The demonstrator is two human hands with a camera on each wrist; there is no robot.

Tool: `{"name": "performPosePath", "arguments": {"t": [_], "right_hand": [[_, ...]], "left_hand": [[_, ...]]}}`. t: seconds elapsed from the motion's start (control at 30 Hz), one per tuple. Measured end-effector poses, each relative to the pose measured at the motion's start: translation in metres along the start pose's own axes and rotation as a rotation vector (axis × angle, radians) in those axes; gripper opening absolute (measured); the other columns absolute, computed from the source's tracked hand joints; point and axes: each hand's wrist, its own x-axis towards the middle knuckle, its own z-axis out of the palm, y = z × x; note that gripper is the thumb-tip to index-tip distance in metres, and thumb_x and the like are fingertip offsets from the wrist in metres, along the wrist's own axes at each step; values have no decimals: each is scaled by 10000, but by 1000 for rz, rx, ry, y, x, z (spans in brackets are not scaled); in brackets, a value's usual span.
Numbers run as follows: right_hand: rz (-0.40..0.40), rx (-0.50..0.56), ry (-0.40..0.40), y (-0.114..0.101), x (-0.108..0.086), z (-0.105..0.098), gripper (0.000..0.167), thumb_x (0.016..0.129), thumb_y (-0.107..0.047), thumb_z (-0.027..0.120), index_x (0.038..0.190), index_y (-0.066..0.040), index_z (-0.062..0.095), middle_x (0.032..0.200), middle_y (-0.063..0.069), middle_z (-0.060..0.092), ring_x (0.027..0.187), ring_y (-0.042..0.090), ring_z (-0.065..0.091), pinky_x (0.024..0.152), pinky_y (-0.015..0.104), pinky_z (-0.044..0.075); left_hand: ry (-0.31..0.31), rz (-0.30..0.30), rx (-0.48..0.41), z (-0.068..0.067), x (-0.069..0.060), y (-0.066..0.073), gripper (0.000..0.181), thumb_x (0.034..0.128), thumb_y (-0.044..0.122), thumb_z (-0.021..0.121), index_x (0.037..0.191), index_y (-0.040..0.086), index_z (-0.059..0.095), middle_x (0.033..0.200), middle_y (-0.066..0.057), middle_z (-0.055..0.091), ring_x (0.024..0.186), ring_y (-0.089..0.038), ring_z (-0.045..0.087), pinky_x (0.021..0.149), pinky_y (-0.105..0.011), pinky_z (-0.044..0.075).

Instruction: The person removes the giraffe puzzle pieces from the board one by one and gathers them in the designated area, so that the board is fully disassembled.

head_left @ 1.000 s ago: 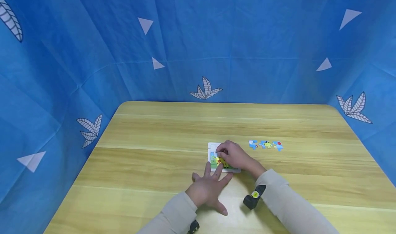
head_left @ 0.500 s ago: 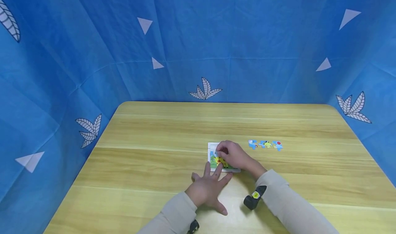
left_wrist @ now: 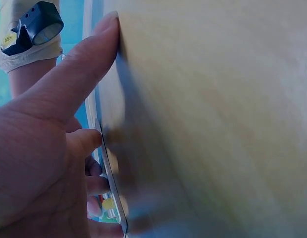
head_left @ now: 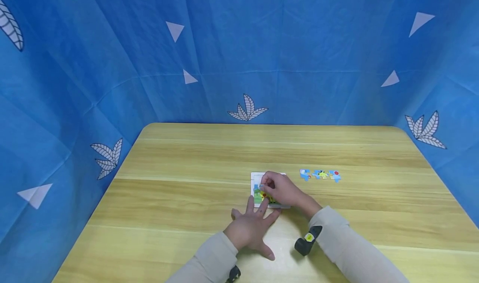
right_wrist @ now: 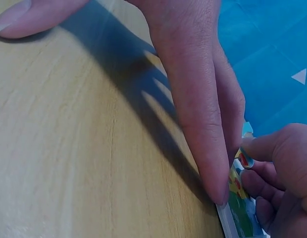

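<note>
A small jigsaw board with a white border lies on the table, its lower part filled with a yellow giraffe on green. My left hand is spread out, fingertips resting on the board's near edge. Over the board, my right hand pinches a puzzle piece between thumb and finger; a coloured face of it shows in the right wrist view, tilted above the board. Much of the board's right half is hidden under the right hand. In the left wrist view, the left thumb stretches over the tabletop.
Three loose puzzle pieces sit in a row right of the board: a blue one, a yellow-and-blue one and one with a red dot. Blue patterned cloth hangs behind the wooden table.
My right hand shifts very slightly at the board, still pinching the puzzle piece. The left hand stays in place, and the loose pieces lie as before.
</note>
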Motion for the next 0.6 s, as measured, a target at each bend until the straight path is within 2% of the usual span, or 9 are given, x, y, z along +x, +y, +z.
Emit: {"name": "performPosePath", "arguments": {"t": [0.4, 0.6], "right_hand": [[0, 16, 32, 1, 2, 1, 54, 897, -102, 618, 913, -61, 587, 783, -3, 599, 705, 102, 539, 679, 267, 460], [25, 26, 69, 1, 2, 1, 55, 905, -92, 605, 939, -51, 592, 793, 7, 603, 718, 112, 546, 687, 276, 464]], "left_hand": [[-2, -4, 5, 3, 4, 0, 1102, 571, 759, 677, 1483, 452, 139, 1595, 17, 87, 1413, -435, 136, 825, -675, 390], [1, -4, 7, 2, 3, -1, 1099, 574, 759, 677, 1483, 452, 142, 1596, 12, 83, 1413, -432, 138, 829, -675, 390]]}}
